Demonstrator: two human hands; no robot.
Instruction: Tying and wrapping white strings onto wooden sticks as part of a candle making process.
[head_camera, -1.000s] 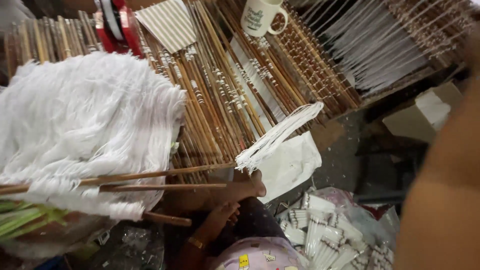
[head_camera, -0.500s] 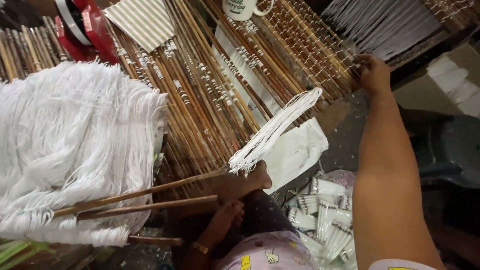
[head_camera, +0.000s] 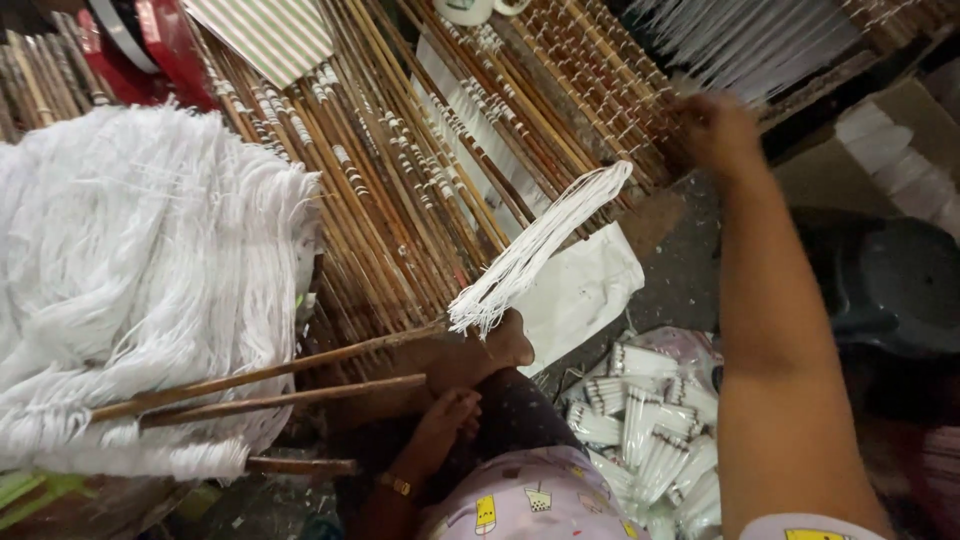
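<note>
Since the earlier frame the right hand (head_camera: 718, 130) has been stretched further out to the bamboo sticks (head_camera: 590, 95) on the rack, where it is blurred, so whether its fingers are closed on a stick cannot be told. A bundle of white strings (head_camera: 540, 245) is gripped at its lower end by the closed left hand (head_camera: 478, 350), near two wooden rods (head_camera: 260, 385). White yarn (head_camera: 140, 290) is heaped to the left, and small wrapped white bundles (head_camera: 650, 420) lie below.

White is noted on the thread bundle (head_camera: 540, 245) and thread heap (head_camera: 140, 300); brown on the sticks (head_camera: 400, 200); green-and-cream stripes on the cloth (head_camera: 268, 35).
</note>
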